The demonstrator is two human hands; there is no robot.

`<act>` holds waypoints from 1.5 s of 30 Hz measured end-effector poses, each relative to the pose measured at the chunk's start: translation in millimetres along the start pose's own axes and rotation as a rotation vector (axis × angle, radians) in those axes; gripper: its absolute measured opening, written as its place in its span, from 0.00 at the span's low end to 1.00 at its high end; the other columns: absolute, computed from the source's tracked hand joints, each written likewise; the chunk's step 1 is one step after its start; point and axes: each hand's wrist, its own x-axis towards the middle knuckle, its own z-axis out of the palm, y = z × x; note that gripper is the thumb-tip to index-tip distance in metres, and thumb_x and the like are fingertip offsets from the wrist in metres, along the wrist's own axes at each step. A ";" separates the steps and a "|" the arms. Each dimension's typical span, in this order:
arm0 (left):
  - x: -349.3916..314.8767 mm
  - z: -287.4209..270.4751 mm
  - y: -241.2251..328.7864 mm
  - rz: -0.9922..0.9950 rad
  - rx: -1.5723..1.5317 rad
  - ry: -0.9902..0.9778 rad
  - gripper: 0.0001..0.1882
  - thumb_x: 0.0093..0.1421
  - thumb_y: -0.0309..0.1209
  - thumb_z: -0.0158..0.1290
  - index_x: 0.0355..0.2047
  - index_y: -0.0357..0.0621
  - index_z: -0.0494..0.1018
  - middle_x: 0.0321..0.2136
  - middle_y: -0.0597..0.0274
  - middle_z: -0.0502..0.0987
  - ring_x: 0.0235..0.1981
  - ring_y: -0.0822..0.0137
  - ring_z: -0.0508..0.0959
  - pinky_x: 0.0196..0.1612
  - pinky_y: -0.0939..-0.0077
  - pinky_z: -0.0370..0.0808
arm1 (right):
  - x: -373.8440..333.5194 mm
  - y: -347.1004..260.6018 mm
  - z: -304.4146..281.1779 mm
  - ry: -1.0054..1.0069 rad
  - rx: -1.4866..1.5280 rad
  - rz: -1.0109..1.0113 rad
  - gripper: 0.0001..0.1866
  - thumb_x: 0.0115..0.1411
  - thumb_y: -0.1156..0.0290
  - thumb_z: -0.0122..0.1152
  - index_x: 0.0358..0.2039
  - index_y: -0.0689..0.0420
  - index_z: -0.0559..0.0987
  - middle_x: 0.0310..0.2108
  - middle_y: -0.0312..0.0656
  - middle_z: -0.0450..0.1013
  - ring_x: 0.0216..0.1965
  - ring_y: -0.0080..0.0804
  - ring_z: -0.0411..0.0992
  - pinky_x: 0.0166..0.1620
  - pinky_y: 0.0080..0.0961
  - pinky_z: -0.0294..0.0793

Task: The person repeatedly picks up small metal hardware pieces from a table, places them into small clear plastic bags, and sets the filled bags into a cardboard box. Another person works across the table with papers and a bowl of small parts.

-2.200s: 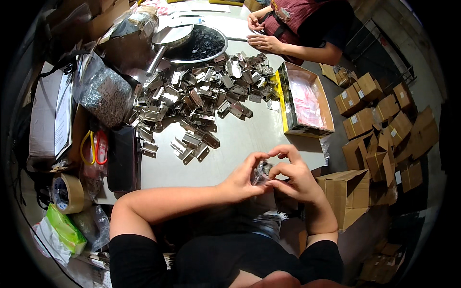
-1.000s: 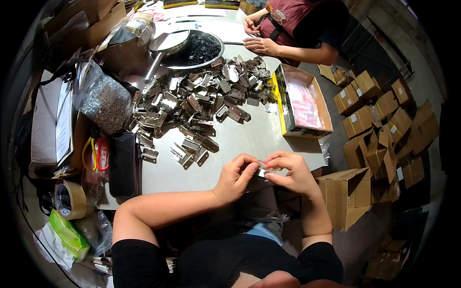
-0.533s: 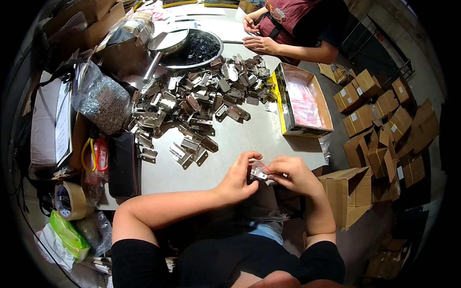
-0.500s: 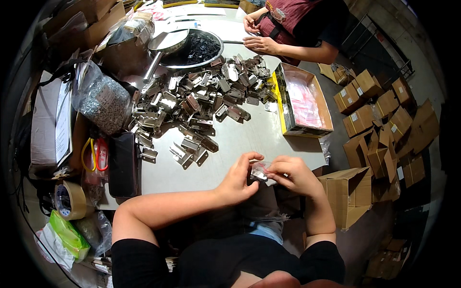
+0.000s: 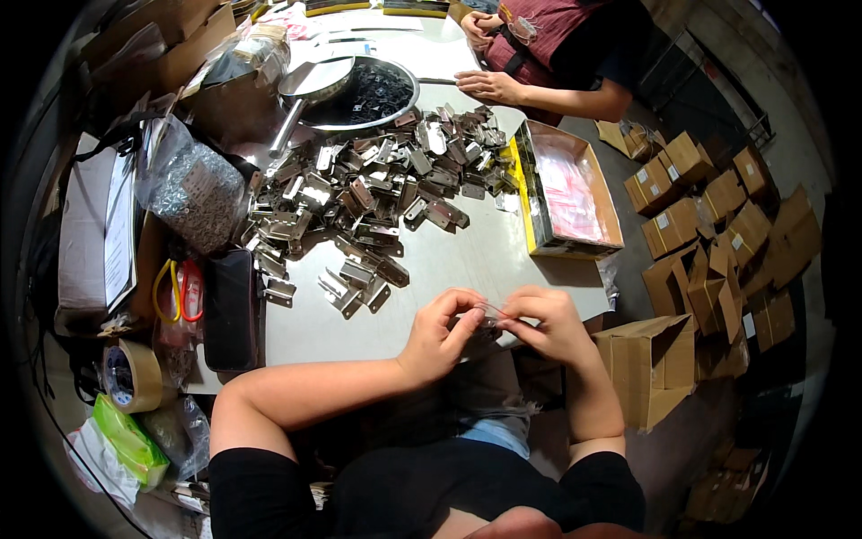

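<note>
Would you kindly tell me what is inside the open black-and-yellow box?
Clear plastic bags with reddish lines lie piled inside the black-and-yellow box. The upper ones hide whatever lies beneath, so the pile's depth cannot be told.

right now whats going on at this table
A person's left hand and right hand pinch a small clear bag with a red edge, at the near side of the table; its contents are hard to make out. Beyond lies a loose pile of metal brackets, with a bowl of black parts behind it. An open box of flat bags stands to the right. A co-worker is across the table.
</note>
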 end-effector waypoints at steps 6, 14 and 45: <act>0.3 -3.6 2.6 -0.027 0.003 0.036 0.06 0.66 0.25 0.49 0.40 0.34 0.70 0.38 0.62 0.73 0.36 0.78 0.72 0.40 0.82 0.71 | 0.2 -1.9 0.6 0.036 0.037 0.040 0.11 0.51 0.71 0.69 0.33 0.61 0.79 0.30 0.45 0.76 0.34 0.41 0.76 0.38 0.30 0.74; 4.8 -4.4 5.2 0.182 0.199 0.053 0.04 0.65 0.25 0.49 0.36 0.37 0.71 0.33 0.61 0.71 0.32 0.74 0.70 0.36 0.81 0.68 | 20.2 -6.1 14.0 0.032 -0.066 -0.052 0.07 0.53 0.74 0.63 0.31 0.61 0.74 0.28 0.47 0.73 0.31 0.46 0.72 0.37 0.36 0.71; -1.2 -3.3 -7.5 0.059 0.314 -0.110 0.23 0.65 0.30 0.49 0.56 0.38 0.54 0.50 0.49 0.67 0.50 0.59 0.71 0.53 0.66 0.68 | -105.4 34.1 -28.9 0.819 0.211 0.314 0.04 0.61 0.76 0.58 0.30 0.62 0.76 0.27 0.32 0.72 0.31 0.16 0.66 0.37 0.17 0.67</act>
